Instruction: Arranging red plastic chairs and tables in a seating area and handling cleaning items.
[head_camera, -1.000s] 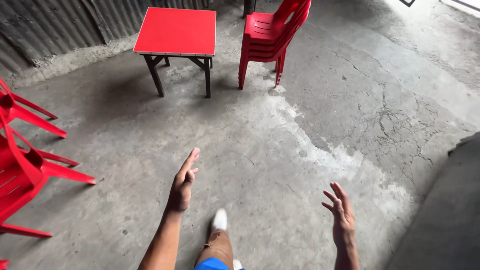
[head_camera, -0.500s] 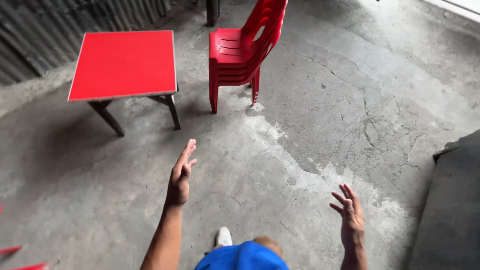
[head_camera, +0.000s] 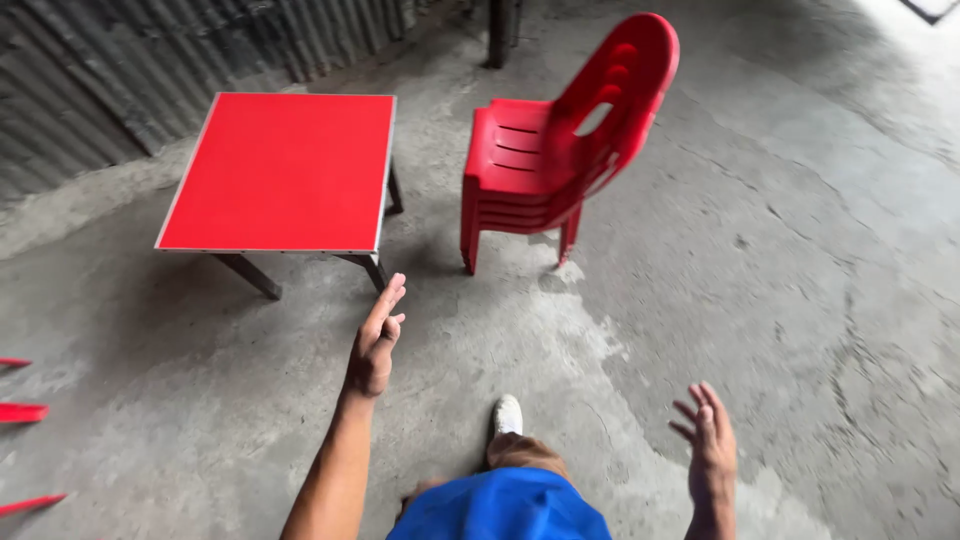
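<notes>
Both hands empty, fingers spread: left hand (head_camera: 374, 345) near the red table (head_camera: 285, 170) upper left, right hand (head_camera: 710, 450) low right; grip the stacked chairs (head_camera: 545, 160) by both sides, I'd say.

Only the tips of some red chair legs (head_camera: 22, 412) poke in at the left edge, the rest cut off. The dark post (head_camera: 497, 32) at the top is cropped above, and the person's blue shorts (head_camera: 500, 510) and right hand (head_camera: 712, 450) run out at the bottom edge. The stacked red chairs (head_camera: 545, 160) hide their own far legs.
</notes>
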